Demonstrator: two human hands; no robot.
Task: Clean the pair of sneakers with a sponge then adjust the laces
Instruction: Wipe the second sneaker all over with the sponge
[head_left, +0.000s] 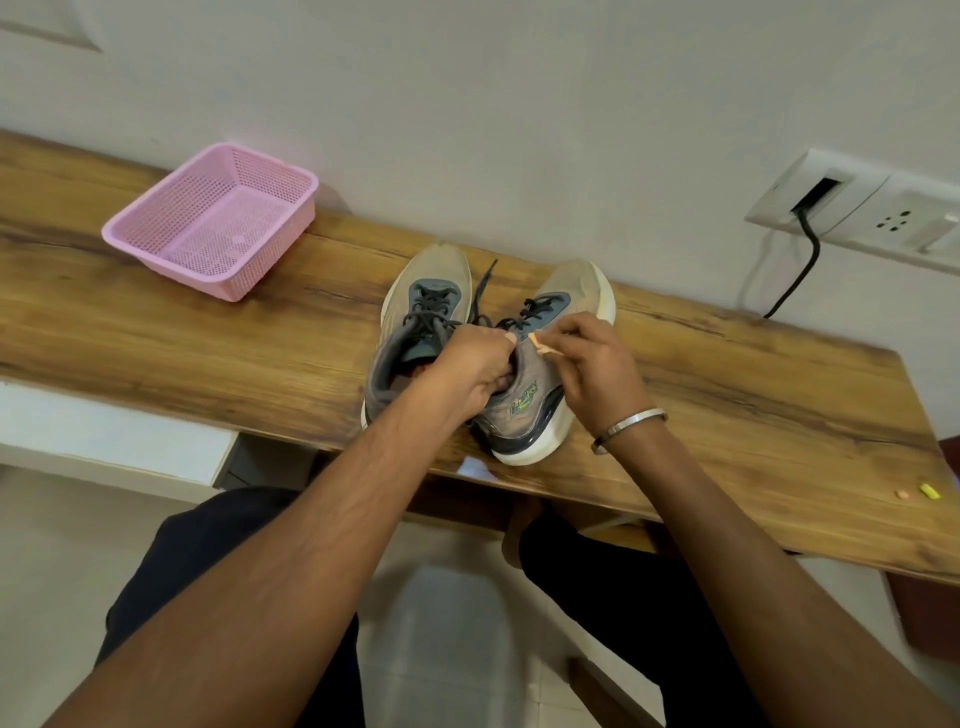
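Two grey and beige sneakers with dark laces stand side by side on a wooden table (208, 332), toes toward the wall. The left sneaker (415, 317) rests flat. The right sneaker (540, 395) is tilted onto its outer side. My left hand (470, 371) grips the right sneaker's collar at the heel opening. My right hand (592, 364) presses a thin peach-coloured sponge piece (543, 345) against the upper near the collar. Most of the sponge is hidden by my fingers.
An empty pink plastic basket (218, 221) sits at the table's back left. A wall socket panel (852, 202) with a black cable (802, 265) is at the right. Small yellow and peach scraps (930, 491) lie near the table's right front edge. My knees are below the table.
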